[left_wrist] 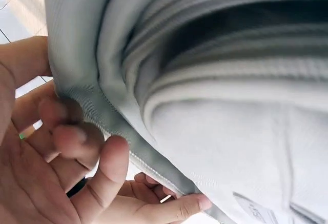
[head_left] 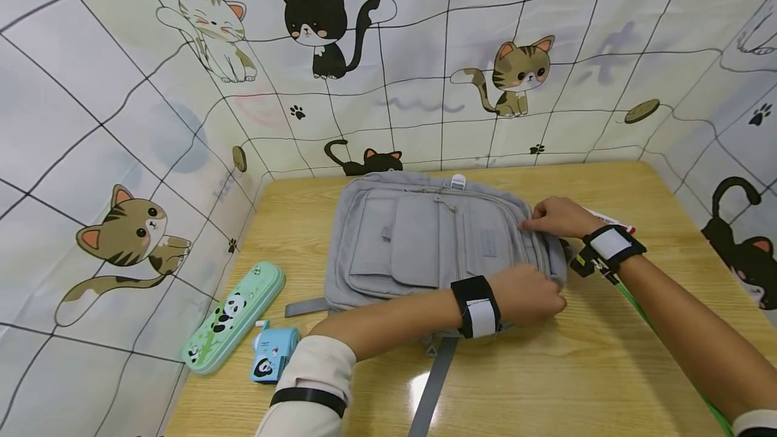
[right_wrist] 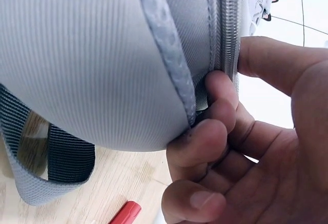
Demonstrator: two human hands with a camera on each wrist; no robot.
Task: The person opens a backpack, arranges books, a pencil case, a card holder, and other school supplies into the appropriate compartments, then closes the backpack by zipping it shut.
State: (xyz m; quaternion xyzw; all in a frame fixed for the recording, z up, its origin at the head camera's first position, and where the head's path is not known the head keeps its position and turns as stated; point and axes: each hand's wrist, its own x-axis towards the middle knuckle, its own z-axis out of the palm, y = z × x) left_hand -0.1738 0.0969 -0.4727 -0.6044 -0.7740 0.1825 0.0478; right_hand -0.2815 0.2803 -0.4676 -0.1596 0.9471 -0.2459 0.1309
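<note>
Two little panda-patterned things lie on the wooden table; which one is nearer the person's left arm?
The small blue panda pencil sharpener, boxy and short, lies just beside the left sleeve. The long mint-green panda pencil case lies farther out, toward the wall.

Left hand (head_left: 529, 295): forearm stretched across from lower left, black-and-white wrist band, fingers curled and pinching a fabric edge. Right hand (head_left: 555, 216): arm entering from lower right, black-and-white wrist band, fingers (right_wrist: 205, 142) curled, thumb opposed, pinching at a seam. Hands near each other, apart.
</note>
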